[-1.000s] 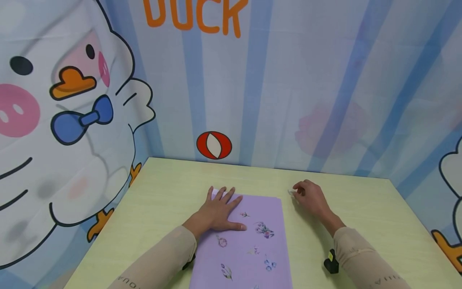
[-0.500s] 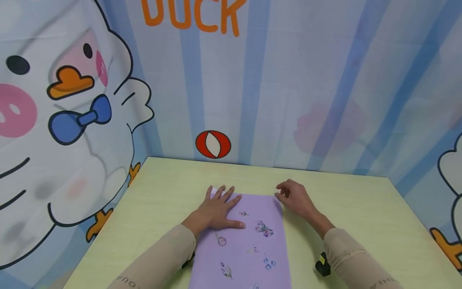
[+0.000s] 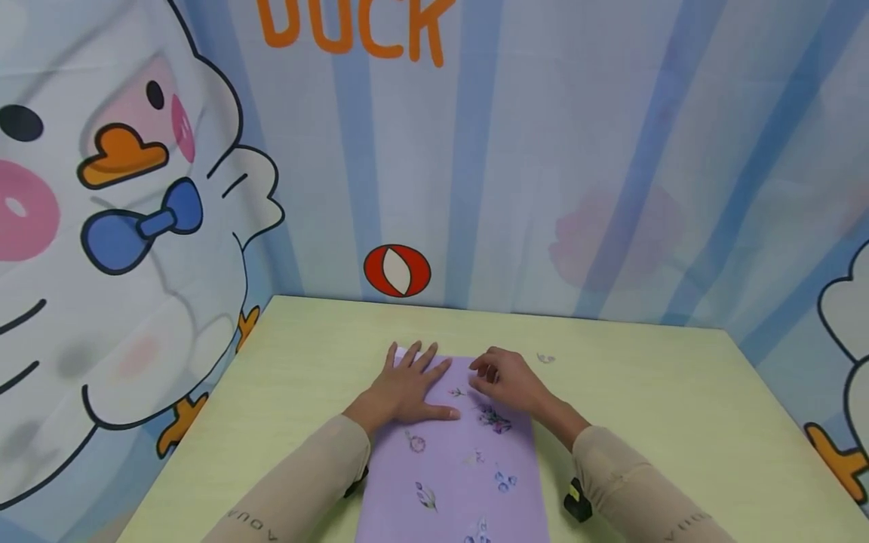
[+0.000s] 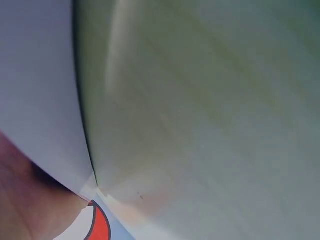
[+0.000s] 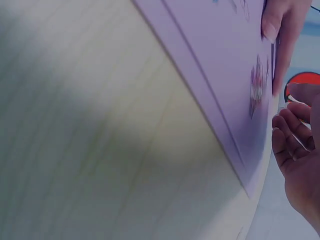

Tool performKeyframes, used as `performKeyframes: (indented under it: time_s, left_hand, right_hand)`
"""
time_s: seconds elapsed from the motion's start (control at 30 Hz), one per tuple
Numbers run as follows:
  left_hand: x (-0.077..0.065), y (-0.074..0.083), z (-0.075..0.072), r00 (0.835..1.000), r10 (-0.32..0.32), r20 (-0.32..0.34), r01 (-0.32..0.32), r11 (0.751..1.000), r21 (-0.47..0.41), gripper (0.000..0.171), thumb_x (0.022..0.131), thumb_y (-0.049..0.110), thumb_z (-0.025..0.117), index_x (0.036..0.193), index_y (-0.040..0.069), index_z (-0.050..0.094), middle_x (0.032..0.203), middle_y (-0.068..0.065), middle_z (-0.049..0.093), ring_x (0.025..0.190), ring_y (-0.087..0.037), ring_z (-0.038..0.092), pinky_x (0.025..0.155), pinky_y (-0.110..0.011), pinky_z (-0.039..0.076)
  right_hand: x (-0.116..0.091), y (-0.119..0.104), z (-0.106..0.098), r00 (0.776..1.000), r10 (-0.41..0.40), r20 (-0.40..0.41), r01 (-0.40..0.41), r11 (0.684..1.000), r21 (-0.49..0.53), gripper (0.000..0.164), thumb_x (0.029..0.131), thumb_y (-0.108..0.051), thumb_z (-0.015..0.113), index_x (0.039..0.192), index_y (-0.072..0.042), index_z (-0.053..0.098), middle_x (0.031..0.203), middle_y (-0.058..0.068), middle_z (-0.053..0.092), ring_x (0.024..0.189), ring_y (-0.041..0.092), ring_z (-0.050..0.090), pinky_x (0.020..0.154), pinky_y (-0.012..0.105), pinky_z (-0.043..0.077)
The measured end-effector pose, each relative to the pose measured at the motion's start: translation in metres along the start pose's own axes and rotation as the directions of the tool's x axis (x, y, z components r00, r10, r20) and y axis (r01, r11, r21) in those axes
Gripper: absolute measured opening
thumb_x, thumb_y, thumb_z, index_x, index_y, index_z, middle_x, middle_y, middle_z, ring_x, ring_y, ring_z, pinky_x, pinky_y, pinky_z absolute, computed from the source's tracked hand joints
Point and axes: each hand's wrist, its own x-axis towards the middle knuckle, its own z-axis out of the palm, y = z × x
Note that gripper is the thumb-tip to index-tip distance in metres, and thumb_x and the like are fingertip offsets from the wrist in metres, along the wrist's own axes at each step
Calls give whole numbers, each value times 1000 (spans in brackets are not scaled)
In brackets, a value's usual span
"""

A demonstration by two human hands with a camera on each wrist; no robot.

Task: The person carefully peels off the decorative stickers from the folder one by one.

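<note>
A: Where is the flat rectangular lilac sheet with flower pictures (image 3: 451, 456) placed, seen from the hands?

B: It is set beneath both, on the pale yellow wood-grained table (image 3: 631, 392). Its long axis is pointed away from the person, and its near end is cut off by the head view.

A: Which hand is nearer to it?

B: The bare left hand (image 3: 410, 388): it is laid flat, fingers spread, on the sheet's far left part. The bare right hand (image 3: 505, 381) is held over the far right part; whether the surface is touched cannot be told.

A: Is anything gripped?

B: Nothing is seen gripped. The left fingers are stretched out; the right fingers are loosely bent.

A: And the counts?

B: One sheet, two hands and seven flower pictures can be counted; more may be hidden under the hands. One small crumpled whitish scrap (image 3: 545, 357) is found just beyond the sheet's far right corner. Two beige sleeves (image 3: 299, 475) are seen, one on either side of the sheet.
</note>
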Motion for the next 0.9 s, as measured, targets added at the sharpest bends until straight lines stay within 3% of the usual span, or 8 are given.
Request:
performKeyframes:
  time_s: [0.37,0.9]
  left_hand:
    - [0,0,2,1000,7,9,-8,1000,26,103,78,92,31,159,29,22,166,-8,13,151,-38,11,113,-68,5]
    - [0,1,2,1000,5,7,-5,1000,18,103,78,92,31,159,28,22,166,-9,15,150,-39,13,113,-69,5]
  right_hand:
    - [10,-13,17,996,5,93,-3,1000,-18,19,88,-17,76,105,-9,74,90,-5,61,79,5,59,72,26,51]
    - [8,-7,20,991,-47,125,51,998,-22,15,90,-13,74,104,-10,74,95,-4,63,84,6,64,76,24,53]
